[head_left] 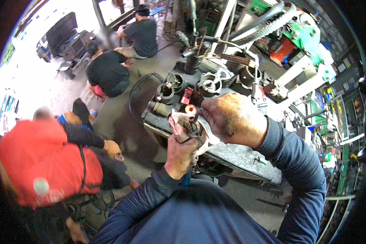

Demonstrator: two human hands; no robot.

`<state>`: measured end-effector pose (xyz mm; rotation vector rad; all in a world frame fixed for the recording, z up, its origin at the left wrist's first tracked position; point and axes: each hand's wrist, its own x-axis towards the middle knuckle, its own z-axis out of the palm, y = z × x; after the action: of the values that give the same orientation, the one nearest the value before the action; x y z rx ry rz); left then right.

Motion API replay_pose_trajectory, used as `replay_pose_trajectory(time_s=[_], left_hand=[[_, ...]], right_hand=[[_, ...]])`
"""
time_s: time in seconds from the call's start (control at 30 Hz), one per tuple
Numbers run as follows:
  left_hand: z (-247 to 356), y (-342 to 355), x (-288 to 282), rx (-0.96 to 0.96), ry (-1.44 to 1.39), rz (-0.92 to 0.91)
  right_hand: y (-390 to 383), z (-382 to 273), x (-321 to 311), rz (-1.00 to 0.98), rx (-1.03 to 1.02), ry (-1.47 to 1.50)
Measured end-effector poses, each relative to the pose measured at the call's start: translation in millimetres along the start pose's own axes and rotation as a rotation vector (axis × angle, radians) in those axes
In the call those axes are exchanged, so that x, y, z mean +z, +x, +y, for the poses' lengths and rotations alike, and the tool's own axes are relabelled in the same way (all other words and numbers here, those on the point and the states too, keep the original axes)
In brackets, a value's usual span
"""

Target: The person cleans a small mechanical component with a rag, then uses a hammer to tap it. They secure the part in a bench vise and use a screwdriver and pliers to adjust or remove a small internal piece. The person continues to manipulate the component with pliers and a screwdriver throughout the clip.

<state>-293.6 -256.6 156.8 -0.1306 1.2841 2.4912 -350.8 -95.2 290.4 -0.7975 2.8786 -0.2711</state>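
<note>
My left hand [179,156] is wrapped round a pale, stained rag [176,124] with a dark metal part [193,127] bundled in it. Close against the same part is my right hand [234,120], its fingers curled and pressed together. What those fingers grip, if anything, is hidden behind the knuckles. Between the hands, at the top of the bundle, shows a round piece with an orange-brown ring [190,109]. Both hands are held over the near edge of a grimy workbench [240,156].
On the bench stand open metal cylinders [165,92], a round metal housing [210,83], a red object [186,96] and a bench-mounted pump or press [192,61]. Green machinery [309,38] rises at the far right. At left sits a person in red [49,162]; two others in black sit farther off.
</note>
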Motion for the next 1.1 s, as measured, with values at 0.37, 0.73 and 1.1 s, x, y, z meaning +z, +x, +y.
replay_pose_trajectory(time_s=[0.37,0.73,1.1], left_hand=[[-21.0,26.1,31.3,0.126,0.041,-0.190],[-15.6,3.1,76.4,0.032,-0.079,-0.324],[-32.7,-10.9,65.2,-0.098,0.047,-0.521]], right_hand=[[-30.9,-12.3,-27.2,-0.108,0.121,-0.235],[-55.5,109.3,5.6,-0.053,-0.178,0.640],[6.0,77.1,31.7,-0.258,-0.446,0.825]])
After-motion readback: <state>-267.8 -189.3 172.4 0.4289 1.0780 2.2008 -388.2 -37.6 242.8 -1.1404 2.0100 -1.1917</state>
